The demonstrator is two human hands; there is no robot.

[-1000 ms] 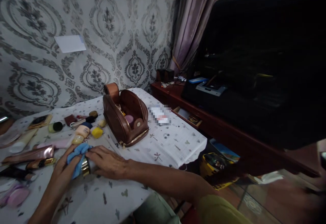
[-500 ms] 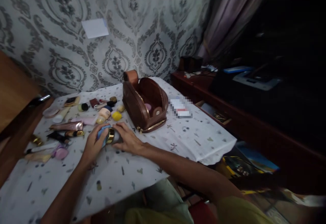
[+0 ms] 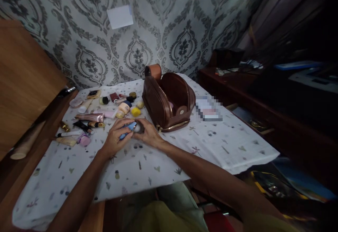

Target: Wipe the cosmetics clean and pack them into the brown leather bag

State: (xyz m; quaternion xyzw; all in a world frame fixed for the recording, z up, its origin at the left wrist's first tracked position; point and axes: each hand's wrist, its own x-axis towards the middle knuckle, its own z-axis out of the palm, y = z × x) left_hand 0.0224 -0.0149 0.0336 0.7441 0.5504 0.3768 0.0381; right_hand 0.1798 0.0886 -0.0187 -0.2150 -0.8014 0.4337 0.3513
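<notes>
A soft light-blue cloth (image 3: 128,130) is gripped by the left hand (image 3: 116,137), its fingers folded over the fabric, and is pressed against a small, rounded, greyish container (image 3: 137,128) with a glint of gold. The container's other side is held by the curled fingers and thumb of the right hand (image 3: 149,133). Both are held above the white, plant-printed tablecloth (image 3: 163,168), just in front of the open brown leather bag with a gold zip (image 3: 156,100). How much of the container has been covered by the cloth cannot be told, as most of it is hidden by the hands.

Inside the bag, one small pinkish item (image 3: 171,105) is glimpsed; the rest of its contents cannot be made out. To the left of the bag, many pieces are left lying loose, among them a round bright-yellow item (image 3: 135,111), a shiny rose-gold tube (image 3: 91,118), a peach jar with a dark-blue lid (image 3: 124,107) and a rounded pink-lilac container (image 3: 85,140). By this, the handling is judged to be well short of finished, though which pieces have been dealt with is not shown.
</notes>
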